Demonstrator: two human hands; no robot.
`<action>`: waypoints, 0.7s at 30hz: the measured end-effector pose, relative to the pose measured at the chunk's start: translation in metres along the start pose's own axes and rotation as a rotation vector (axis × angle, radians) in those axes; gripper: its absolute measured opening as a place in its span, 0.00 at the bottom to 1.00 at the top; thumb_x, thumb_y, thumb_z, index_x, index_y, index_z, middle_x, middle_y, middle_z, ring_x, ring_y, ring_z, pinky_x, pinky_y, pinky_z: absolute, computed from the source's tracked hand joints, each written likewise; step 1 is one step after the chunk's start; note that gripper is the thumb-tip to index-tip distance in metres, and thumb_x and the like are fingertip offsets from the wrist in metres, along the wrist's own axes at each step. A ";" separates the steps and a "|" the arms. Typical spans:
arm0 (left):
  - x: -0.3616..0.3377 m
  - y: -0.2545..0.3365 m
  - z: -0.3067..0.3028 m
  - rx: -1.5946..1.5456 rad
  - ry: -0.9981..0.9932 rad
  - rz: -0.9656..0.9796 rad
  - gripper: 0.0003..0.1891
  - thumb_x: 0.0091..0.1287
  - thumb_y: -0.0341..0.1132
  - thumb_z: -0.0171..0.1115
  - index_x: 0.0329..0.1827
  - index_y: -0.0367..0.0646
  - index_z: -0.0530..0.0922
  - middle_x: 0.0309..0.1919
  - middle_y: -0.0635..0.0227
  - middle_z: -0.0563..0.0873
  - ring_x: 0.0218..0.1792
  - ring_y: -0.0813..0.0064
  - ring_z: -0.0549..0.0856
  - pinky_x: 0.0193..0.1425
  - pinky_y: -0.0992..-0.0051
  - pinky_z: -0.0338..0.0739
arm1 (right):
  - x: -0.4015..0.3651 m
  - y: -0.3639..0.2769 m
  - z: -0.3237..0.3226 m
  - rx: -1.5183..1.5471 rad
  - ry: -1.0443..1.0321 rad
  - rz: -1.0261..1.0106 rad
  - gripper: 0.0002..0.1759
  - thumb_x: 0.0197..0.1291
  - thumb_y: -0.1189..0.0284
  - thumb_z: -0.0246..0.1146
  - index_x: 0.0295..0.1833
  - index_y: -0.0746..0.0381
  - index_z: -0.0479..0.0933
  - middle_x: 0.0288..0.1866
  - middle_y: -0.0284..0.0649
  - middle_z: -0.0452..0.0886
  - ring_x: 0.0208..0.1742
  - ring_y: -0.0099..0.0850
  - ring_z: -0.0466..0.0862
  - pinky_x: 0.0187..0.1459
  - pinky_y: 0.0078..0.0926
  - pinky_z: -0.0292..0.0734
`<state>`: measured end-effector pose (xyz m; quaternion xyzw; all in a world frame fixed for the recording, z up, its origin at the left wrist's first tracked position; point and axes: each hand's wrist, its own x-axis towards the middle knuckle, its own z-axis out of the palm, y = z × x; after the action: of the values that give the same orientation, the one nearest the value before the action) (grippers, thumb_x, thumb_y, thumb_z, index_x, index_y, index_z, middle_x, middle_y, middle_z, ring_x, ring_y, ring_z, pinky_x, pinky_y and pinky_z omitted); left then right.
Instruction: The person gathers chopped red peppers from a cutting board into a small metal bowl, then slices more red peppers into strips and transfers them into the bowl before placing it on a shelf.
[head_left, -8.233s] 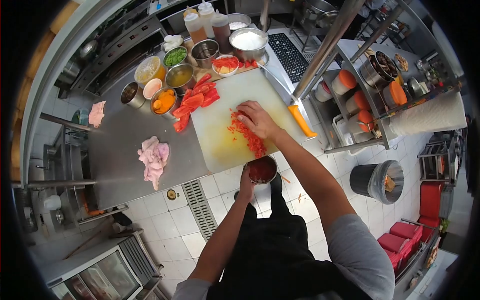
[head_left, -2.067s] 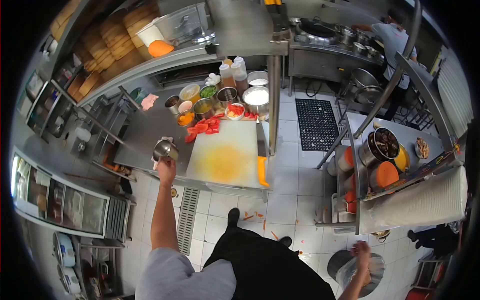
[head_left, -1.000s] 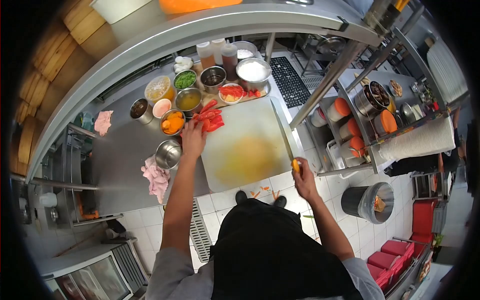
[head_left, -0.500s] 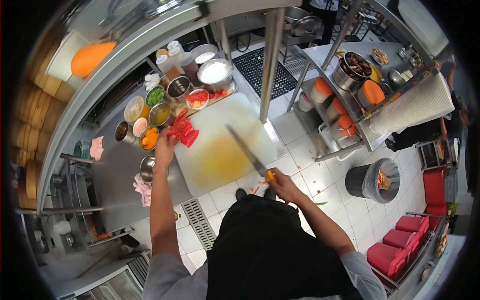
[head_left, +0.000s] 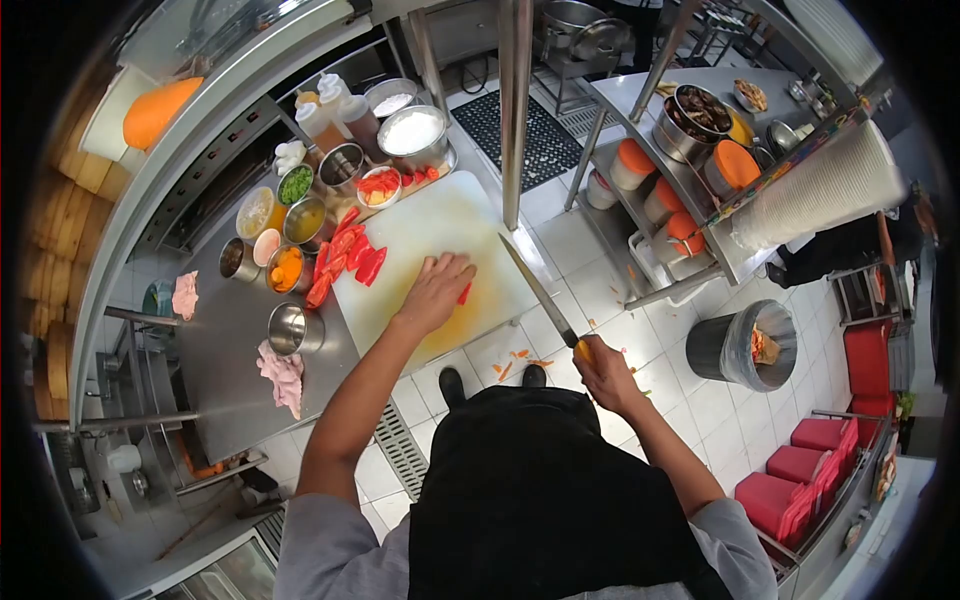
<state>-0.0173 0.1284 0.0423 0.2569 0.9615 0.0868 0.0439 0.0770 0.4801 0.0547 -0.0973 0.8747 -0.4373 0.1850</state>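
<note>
My left hand [head_left: 436,293] is over the middle of the white cutting board [head_left: 465,215], its fingers closed on a red pepper piece [head_left: 465,293] that shows at its edge. My right hand [head_left: 606,372] grips the yellow handle of a long knife [head_left: 540,292], whose blade points up and left past the board's right edge. More red pepper pieces [head_left: 340,255] lie at the board's left edge, beside a metal cup of orange pieces [head_left: 287,269]. Yellow stain marks the board around my left hand.
Metal cups, a bowl of white powder [head_left: 412,132] and squeeze bottles [head_left: 335,92] stand behind the board. A pink cloth [head_left: 282,378] lies at the left, near an empty metal cup [head_left: 294,328]. A lined bin [head_left: 745,345] is at the right. A steel post [head_left: 515,120] rises behind the board.
My left hand has moved right from the pepper pile onto the board's middle, with a red piece now there. My right hand and the knife have shifted slightly right, away from the board.
</note>
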 end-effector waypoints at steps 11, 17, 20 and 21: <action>-0.002 -0.007 0.063 -0.431 0.446 -0.311 0.15 0.64 0.29 0.70 0.52 0.34 0.83 0.54 0.54 0.78 0.56 0.51 0.78 0.63 0.59 0.75 | 0.076 -0.044 0.048 -0.232 0.149 -0.070 0.16 0.71 0.64 0.60 0.48 0.66 0.66 0.28 0.61 0.81 0.35 0.64 0.83 0.39 0.58 0.77; -0.006 0.000 0.063 -0.630 0.513 -0.123 0.16 0.61 0.24 0.70 0.52 0.33 0.83 0.52 0.55 0.79 0.56 0.53 0.79 0.63 0.60 0.75 | 0.099 -0.054 0.070 -0.416 0.077 -0.095 0.15 0.68 0.68 0.59 0.50 0.67 0.66 0.34 0.63 0.83 0.38 0.62 0.84 0.42 0.57 0.79; -0.010 -0.002 0.063 -0.528 0.563 -0.149 0.14 0.60 0.23 0.69 0.49 0.32 0.82 0.51 0.56 0.79 0.54 0.53 0.79 0.62 0.61 0.75 | 0.109 -0.059 0.084 -0.432 0.052 -0.101 0.16 0.68 0.67 0.58 0.51 0.67 0.67 0.34 0.63 0.83 0.38 0.61 0.85 0.43 0.56 0.81; -0.009 -0.003 0.063 -0.536 0.534 -0.126 0.14 0.60 0.23 0.69 0.49 0.31 0.82 0.51 0.55 0.79 0.55 0.53 0.79 0.62 0.61 0.76 | 0.113 -0.060 0.088 -0.496 0.039 -0.091 0.16 0.67 0.67 0.58 0.52 0.67 0.67 0.34 0.62 0.83 0.38 0.60 0.86 0.43 0.55 0.82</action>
<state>-0.0029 0.1302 -0.0203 0.1453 0.8961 0.3964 -0.1372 0.0099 0.3427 0.0274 -0.1704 0.9534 -0.2190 0.1185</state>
